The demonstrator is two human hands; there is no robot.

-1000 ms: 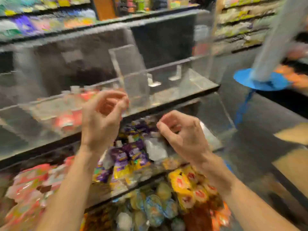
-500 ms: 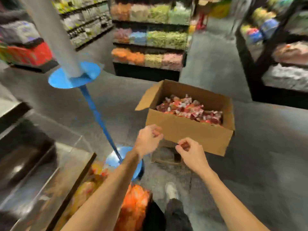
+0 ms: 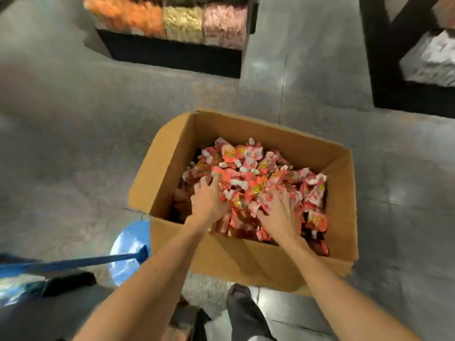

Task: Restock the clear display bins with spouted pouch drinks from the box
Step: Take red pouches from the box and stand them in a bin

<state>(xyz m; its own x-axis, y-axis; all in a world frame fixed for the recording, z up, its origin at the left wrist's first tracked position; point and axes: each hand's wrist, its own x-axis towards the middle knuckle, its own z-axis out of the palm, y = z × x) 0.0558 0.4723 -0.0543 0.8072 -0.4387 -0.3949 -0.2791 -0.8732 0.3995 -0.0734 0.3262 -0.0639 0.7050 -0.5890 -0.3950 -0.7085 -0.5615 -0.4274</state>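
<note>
Empty at the bins a second ago, the left hand (image 3: 209,201) and right hand (image 3: 279,215) now press into the cardboard box's (image 3: 246,262) red spouted pouches (image 3: 248,168), each grip spread and unclosed, likely starting another scoop.

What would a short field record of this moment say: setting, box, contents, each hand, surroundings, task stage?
setting: shop aisle with a grey floor
box: open cardboard box in front of the person
contents: heaped red spouted pouches
left: left hand in the box, fingers spread, pressed into the pile's left side
right: right hand in the box, fingers spread over the pile's near right
surroundings: blue disc base left of the box; filled bins across the aisle
stage: reaching into the pouches, none lifted yet
</note>
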